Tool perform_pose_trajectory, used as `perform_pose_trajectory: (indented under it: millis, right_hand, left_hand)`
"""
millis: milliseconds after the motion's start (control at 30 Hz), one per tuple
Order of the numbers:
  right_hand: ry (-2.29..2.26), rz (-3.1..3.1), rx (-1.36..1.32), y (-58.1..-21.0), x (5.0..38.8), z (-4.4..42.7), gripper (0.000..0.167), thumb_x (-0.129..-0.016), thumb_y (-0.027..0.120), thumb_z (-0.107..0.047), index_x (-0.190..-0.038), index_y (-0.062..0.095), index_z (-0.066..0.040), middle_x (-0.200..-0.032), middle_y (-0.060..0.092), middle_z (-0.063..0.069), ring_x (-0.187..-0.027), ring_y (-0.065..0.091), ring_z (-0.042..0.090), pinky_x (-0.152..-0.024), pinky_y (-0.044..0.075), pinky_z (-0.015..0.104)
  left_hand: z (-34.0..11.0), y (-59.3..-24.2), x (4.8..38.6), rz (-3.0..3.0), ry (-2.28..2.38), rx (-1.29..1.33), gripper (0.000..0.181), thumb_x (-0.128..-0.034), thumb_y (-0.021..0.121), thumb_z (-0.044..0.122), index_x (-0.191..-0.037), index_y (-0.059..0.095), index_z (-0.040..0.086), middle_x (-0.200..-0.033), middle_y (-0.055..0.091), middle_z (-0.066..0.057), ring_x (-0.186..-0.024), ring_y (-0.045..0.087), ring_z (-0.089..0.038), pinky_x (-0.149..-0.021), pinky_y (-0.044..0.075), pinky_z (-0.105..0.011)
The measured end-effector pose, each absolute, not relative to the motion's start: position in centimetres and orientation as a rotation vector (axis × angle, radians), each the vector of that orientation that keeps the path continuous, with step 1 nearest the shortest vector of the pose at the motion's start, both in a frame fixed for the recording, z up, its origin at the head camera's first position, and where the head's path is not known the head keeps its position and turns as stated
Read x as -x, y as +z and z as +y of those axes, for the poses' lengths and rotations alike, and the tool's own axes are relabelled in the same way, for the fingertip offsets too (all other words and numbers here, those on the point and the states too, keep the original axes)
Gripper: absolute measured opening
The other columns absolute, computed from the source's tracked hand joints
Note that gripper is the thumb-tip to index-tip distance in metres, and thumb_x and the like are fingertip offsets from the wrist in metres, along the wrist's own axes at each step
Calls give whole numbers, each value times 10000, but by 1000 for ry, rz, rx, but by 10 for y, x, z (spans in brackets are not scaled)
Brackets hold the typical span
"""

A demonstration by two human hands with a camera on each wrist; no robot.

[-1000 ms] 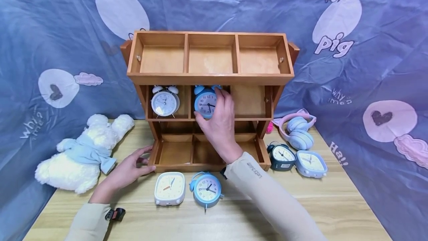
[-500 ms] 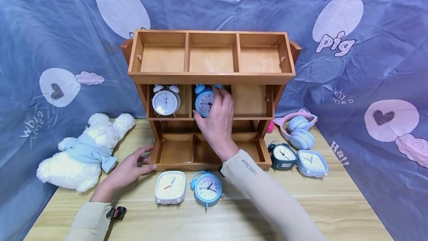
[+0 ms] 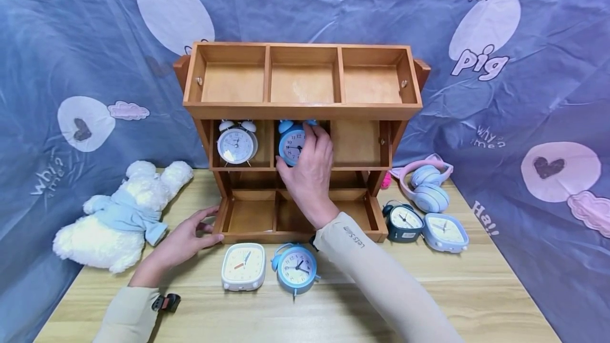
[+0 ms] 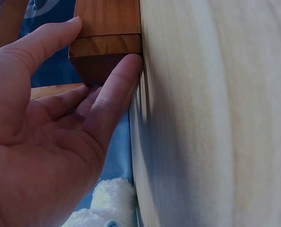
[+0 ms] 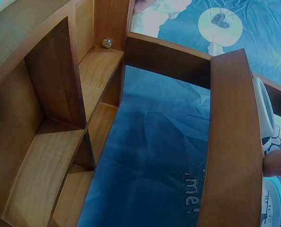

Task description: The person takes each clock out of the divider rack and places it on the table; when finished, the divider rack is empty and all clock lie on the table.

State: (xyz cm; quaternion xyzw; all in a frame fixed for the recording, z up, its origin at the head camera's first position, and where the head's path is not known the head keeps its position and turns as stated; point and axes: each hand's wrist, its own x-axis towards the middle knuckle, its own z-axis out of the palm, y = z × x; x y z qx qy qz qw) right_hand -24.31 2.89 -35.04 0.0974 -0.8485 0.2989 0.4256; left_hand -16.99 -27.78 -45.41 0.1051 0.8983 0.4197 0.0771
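My right hand (image 3: 310, 176) grips a blue twin-bell alarm clock (image 3: 289, 148) in the middle compartment of the rack's second tier. Thumb and fingers lie on either side of the clock and cover part of its face. In the right wrist view, a fingertip (image 5: 278, 163) shows beside the blue rim, behind a wooden strip. The three-tier wooden rack (image 3: 302, 113) stands on the table. At its lower left end, my left hand (image 3: 188, 237) holds the corner, the thumb toward the front. A white twin-bell clock (image 3: 236, 145) stands upright in the compartment to the left.
A white square clock (image 3: 243, 266) and another blue alarm clock (image 3: 296, 269) lie before the rack. To the right are a dark green clock (image 3: 404, 222), a pale blue clock (image 3: 445, 232) and headphones (image 3: 429, 184). A white plush toy (image 3: 119, 216) lies at left.
My right hand has shifted slightly left over the blue clock and covers more of its face. The left hand stays at the rack's corner.
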Motion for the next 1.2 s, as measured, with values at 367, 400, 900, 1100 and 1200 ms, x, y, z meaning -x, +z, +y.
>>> perform_pose_trajectory:
  millis: [367, 400, 900, 1100, 1200]
  right_hand:
    - [755, -2106, -255, -350, 244, 30, 893, -815, 997, -264, -1531, 541, 13, -1483, 532, 242, -1368, 533, 411, -1188, 485, 527]
    - [755, -2103, -257, -350, 245, 30, 894, -815, 997, -264, -1531, 541, 14, -1481, 532, 242, -1367, 534, 412, -1187, 486, 526]
    - [771, -2075, -296, -345, 242, 31, 899, -804, 1002, -255, -1529, 546, 15, -1465, 534, 246, -1366, 525, 414, -1187, 480, 525]
    - [775, -2068, -303, -343, 240, 32, 890, -807, 998, -255, -1528, 548, 13, -1458, 536, 242, -1368, 520, 413, -1179, 480, 527]
    - [783, -2060, -308, -342, 239, 33, 886, -802, 999, -250, -1522, 553, 13, -1454, 536, 240, -1370, 518, 415, -1181, 477, 529]
  left_hand:
    - [-278, -455, 170, 2681, 1266, -321, 857, -1032, 835, 280, -1706, 391, -10, -1662, 524, -272, -1256, 681, -336, -796, 570, -263]
    - [-278, -454, 170, 2688, 1262, -323, 854, -1033, 835, 281, -1704, 394, -10, -1663, 526, -270, -1257, 682, -333, -814, 567, -258]
    - [-278, -453, 169, 2693, 1256, -328, 857, -1033, 835, 284, -1707, 393, -6, -1687, 502, -271, -1273, 682, -359, -818, 568, -263]
    - [-278, -453, 170, 2693, 1256, -332, 851, -1031, 836, 283, -1702, 400, -8, -1671, 517, -269, -1269, 682, -352, -825, 566, -261]
    - [-278, -453, 170, 2686, 1262, -334, 851, -1033, 834, 280, -1704, 397, -9, -1677, 511, -270, -1273, 679, -356, -813, 569, -265]
